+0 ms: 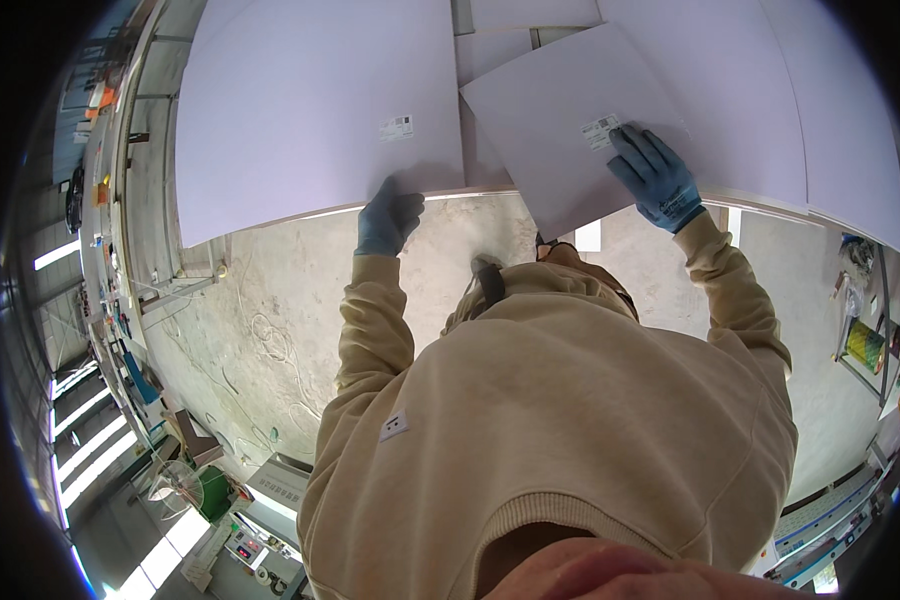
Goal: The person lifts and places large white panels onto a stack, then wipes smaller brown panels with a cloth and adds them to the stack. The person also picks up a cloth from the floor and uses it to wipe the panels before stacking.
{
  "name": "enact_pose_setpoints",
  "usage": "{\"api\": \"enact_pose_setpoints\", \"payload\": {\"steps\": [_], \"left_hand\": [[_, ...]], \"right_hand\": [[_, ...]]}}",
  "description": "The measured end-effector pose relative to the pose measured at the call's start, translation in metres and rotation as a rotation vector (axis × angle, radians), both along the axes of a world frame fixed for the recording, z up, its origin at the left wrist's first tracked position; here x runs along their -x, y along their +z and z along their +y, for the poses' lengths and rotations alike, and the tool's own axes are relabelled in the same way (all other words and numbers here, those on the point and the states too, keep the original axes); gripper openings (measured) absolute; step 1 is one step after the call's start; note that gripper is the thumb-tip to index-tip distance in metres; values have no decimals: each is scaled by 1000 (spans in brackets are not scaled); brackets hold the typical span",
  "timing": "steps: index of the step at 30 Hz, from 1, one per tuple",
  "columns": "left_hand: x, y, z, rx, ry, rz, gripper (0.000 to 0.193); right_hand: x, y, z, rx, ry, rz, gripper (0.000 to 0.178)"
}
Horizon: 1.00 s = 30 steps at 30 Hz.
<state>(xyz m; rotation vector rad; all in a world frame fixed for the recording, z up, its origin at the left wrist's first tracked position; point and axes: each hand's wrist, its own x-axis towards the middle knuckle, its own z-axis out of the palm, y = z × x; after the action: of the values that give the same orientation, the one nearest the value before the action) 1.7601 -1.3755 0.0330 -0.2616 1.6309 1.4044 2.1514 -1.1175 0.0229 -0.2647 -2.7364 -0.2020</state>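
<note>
My left hand [389, 219], in a blue work glove, is closed at the front edge of a large pale flat board [315, 100], its fingers curled against the edge. A small white printed label [396, 128] is stuck on that board. My right hand [656, 176], gloved alike, rests on a smaller pale board [540, 120] with its fingers stretched out and together. Its fingertips touch the label [600, 132] there. This smaller board lies askew over other boards, and one corner juts past the front edge toward my body.
Another large pale board [740, 90] lies at the right, beside a further one [845, 120]. Cords lie on the concrete floor [270, 340] at the left. A metal rack [160, 200] stands far left, a fan [175, 482] and grey machine [275, 490] lower left, and shelving [870, 350] at the right.
</note>
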Motion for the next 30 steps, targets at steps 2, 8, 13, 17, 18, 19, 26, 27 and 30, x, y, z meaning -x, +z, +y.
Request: {"api": "enact_pose_setpoints", "payload": {"steps": [2,8,13,17,18,19,26,27,30], "left_hand": [[3,-4,-1,-31,15,-20,37],[19,-26,-12,-146,-15,-55,36],[15,-40,-12,-278,-57,-126,35],[11,-48,-13,-277,-78,-145,37],[12,-49,-14,-280,-88,-156,38],[14,-50,-16,-263,-73,-147,38],[22,-46,-17,-285,-109,-216,41],[20,-44,-15,-311,-120,-232,41],[14,-38,-12,-291,-105,-189,39]], "right_hand": [[-1,1,-4,0,-7,-14,34],[-1,1,-11,1,-57,-46,35],[8,2,-18,47,-69,-18,37],[35,5,-31,109,-98,-187,41],[46,5,-35,58,-108,-213,53],[56,4,-37,91,-118,-207,59],[115,-5,-43,173,-96,-134,90],[118,-6,-44,188,-87,-87,89],[120,-7,-46,231,-87,-56,84]]}}
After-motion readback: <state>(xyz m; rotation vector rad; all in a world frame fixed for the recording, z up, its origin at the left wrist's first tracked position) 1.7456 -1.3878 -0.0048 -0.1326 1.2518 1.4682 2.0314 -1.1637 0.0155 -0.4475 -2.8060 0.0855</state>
